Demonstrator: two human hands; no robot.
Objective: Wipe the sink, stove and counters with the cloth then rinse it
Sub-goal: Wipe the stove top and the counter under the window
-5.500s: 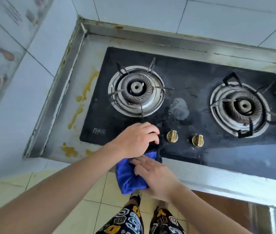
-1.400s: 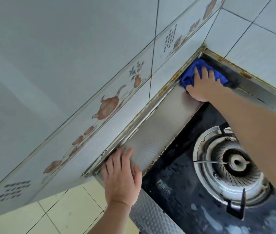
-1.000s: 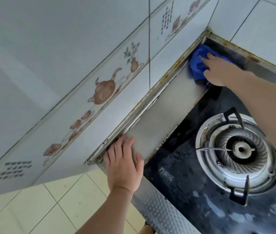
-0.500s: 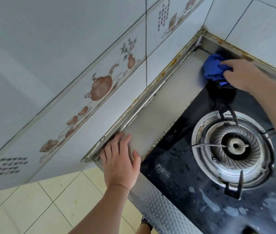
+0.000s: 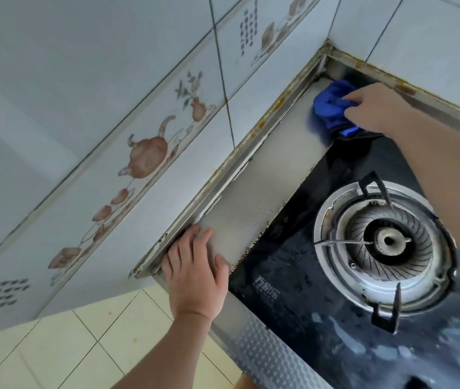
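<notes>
Blue cloth (image 5: pixel 331 105), bunched, sits at the far end of the steel worktop (image 5: pixel 254 203) strip, close to the wall corner, just beside the back-left corner of the black glass stove (image 5: pixel 293 293). Right hand (image 5: pixel 374 109) grips it from the stove side, fingers curled into the folds; grip is closed on the cloth. Left hand (image 5: pixel 195 276) lies flat on the near end of the strip, fingers straight and spread, holding nothing. It looks like a brace for the reach.

Step in hand, as I judge it: wiping the strip between wall and stove.
- Rust-coloured marks line the raised metal lip (image 5: pixel 251 138) against the wall tiles (image 5: pixel 110 108); grime specks dot the seam where steel meets glass. Both edges probably need the cloth pressed in with a folded corner, not a flat pass.
- Better to pull strokes from the corner toward the near end, overlapping, so dirt travels one way.
- Keep the cloth off the burner (image 5: pixel 386 242) grate prongs; bunched fabric could snag.
- Wet smears show on the glass at lower right, so the stove may want another pass.

Writing:
- White logo (image 5: pixel 265 287) on the stove's near-left corner, a few characters with a smaller line beneath; too soft to read.
- Tiles carry teapot and cup pictures plus dark columns of small script (image 5: pixel 248 29); not legible.

Sink not in view.
</notes>
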